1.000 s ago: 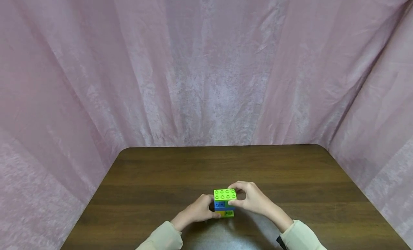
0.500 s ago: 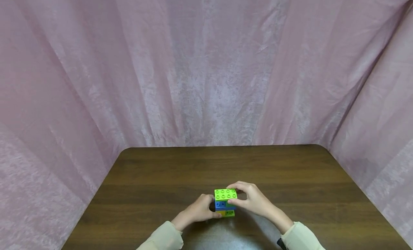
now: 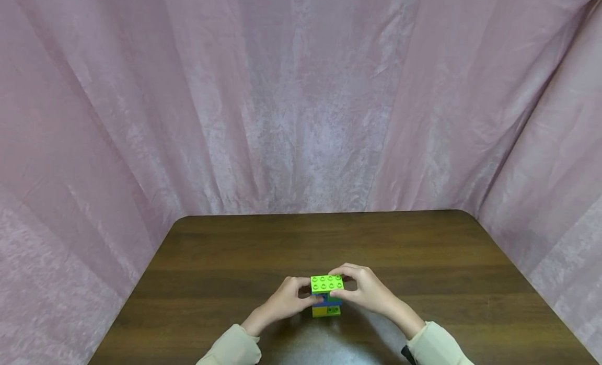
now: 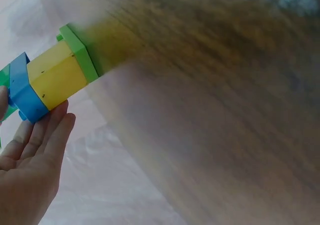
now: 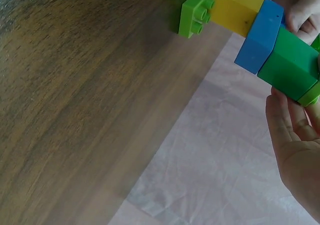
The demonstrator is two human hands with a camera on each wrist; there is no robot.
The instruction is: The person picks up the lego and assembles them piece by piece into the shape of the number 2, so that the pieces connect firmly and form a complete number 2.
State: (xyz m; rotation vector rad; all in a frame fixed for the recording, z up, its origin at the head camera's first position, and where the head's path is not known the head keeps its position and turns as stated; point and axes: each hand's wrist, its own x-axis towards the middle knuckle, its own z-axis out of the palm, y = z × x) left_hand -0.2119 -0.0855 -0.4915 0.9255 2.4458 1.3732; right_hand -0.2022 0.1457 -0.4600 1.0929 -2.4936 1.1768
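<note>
A stack of toy building bricks stands upright on the table. Its light green base brick (image 4: 80, 54) carries a yellow brick (image 4: 56, 76), then a flat blue brick (image 4: 29, 87). Above the blue one sits a dark green brick (image 5: 289, 62), topped by a studded light green brick (image 3: 326, 284). My left hand (image 3: 285, 298) grips the stack from the left at about the blue brick, thumb in front, fingers behind. From the right, my right hand (image 3: 369, 290) holds the upper part, its thumb at the front near the top brick. The far-side fingertips are partly hidden.
The bricks stand near the front of a brown wooden table (image 3: 226, 255). Pink curtains (image 3: 305, 103) hang behind the table and along its sides. Both forearms wear pale sleeves (image 3: 235, 344).
My left hand has risen from the yellow brick to the blue brick's level, uncovering more of the yellow one. My right hand keeps its hold, and the stack stays nearly in place.
</note>
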